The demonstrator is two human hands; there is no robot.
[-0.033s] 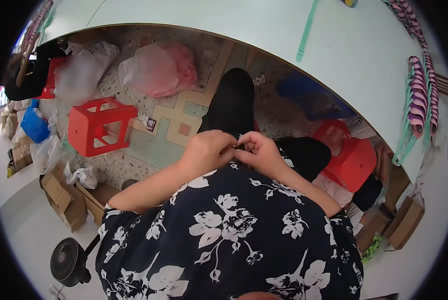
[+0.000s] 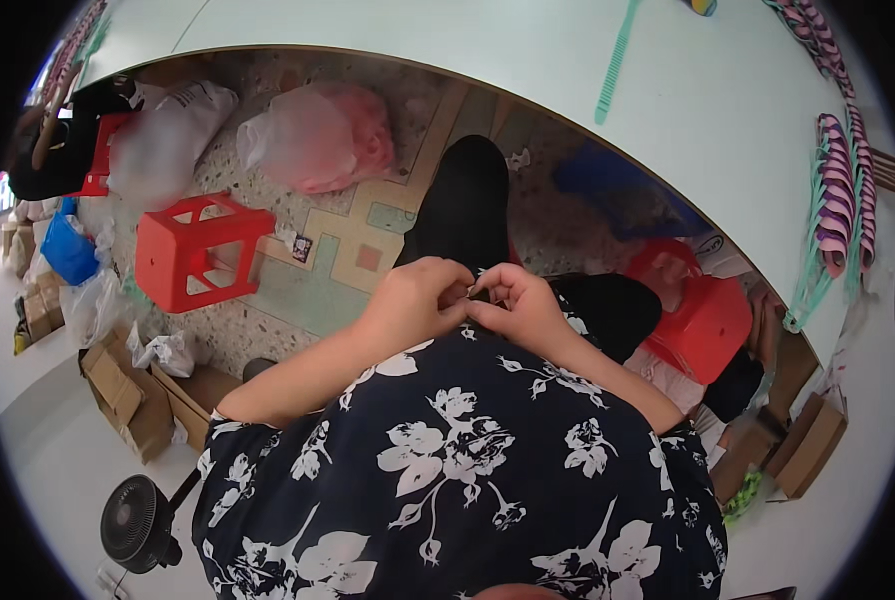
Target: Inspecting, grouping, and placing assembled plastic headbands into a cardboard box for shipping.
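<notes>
Both of my hands meet over my lap, in front of my dark shirt (image 2: 448,440) with white flowers. The fingers of my left hand (image 2: 423,298) are bent and pinched together. Close against it, my right hand (image 2: 518,303) has its thumb and forefinger brought together, the fingertips of the two hands nearly touching. Whatever lies between the fingertips is too small and too hidden to name. My black trouser leg (image 2: 458,200) stretches out just beyond the hands.
A white table (image 2: 448,40) curves across the far side, bearing a green strip (image 2: 616,70) and pink-purple braided bundles (image 2: 835,200). Red stools stand left (image 2: 204,252) and right (image 2: 703,315). Plastic bags (image 2: 323,135), cardboard boxes (image 2: 128,395) and a black fan (image 2: 138,520) surround me.
</notes>
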